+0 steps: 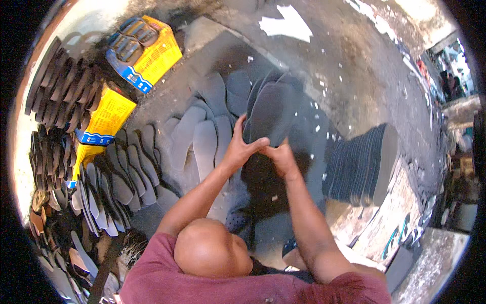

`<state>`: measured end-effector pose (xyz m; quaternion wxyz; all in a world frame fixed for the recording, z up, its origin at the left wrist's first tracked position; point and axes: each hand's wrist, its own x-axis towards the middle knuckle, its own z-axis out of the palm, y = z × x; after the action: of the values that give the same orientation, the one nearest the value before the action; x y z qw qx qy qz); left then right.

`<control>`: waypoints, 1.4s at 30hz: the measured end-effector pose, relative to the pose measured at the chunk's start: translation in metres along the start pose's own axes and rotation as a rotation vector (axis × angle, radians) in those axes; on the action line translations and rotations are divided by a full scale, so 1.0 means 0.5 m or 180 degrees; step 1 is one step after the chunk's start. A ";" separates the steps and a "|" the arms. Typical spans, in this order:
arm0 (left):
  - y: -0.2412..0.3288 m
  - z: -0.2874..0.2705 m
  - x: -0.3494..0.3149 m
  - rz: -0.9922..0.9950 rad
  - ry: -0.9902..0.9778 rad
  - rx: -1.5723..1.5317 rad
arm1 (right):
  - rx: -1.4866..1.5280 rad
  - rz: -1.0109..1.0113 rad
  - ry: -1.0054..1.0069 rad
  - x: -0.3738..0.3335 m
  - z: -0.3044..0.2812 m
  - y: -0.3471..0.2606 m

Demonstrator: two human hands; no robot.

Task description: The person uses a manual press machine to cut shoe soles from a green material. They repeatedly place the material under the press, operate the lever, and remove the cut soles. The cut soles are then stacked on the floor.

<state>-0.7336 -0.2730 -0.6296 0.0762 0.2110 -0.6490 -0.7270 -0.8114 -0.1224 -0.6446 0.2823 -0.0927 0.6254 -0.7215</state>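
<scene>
Several dark grey shoe soles [276, 111] are gathered in a bunch between my two hands, fanned a little at their upper ends. My left hand [243, 147] grips the bunch at its lower left edge, thumb across the front. Close beside it, my right hand [281, 157] holds the lower end; its fingers are partly hidden behind the soles. Loose lighter grey soles [205, 144] lie overlapping on the floor just left of my left hand. More soles [212, 88] lie beyond them.
A long row of dark soles [357, 164] stands on edge at the right. Stacked soles [134, 172] and yellow-and-blue boxes [157, 58] line the left side, the far box holding dark soles. White scraps [286, 24] lie on the far floor. Flip-flops [397, 235] rest at the lower right.
</scene>
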 end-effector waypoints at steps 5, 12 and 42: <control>0.114 0.062 0.007 0.0808 -0.1067 0.0125 | -0.1083 -0.0250 -0.0579 -0.069 -0.118 -0.128; 0.006 0.120 0.038 0.1136 -0.1881 0.0321 | -0.1725 -0.0847 -0.0276 -0.110 -0.230 -0.030; -0.139 -0.070 -0.173 -0.0707 0.2046 0.3010 | -0.3874 0.0212 0.2066 -0.021 -0.218 -0.038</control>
<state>-0.6301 -0.2616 -0.6818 0.0901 0.4990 -0.8213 -0.2613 -0.8614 -0.0234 -0.6460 0.0005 0.0053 0.9745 -0.2242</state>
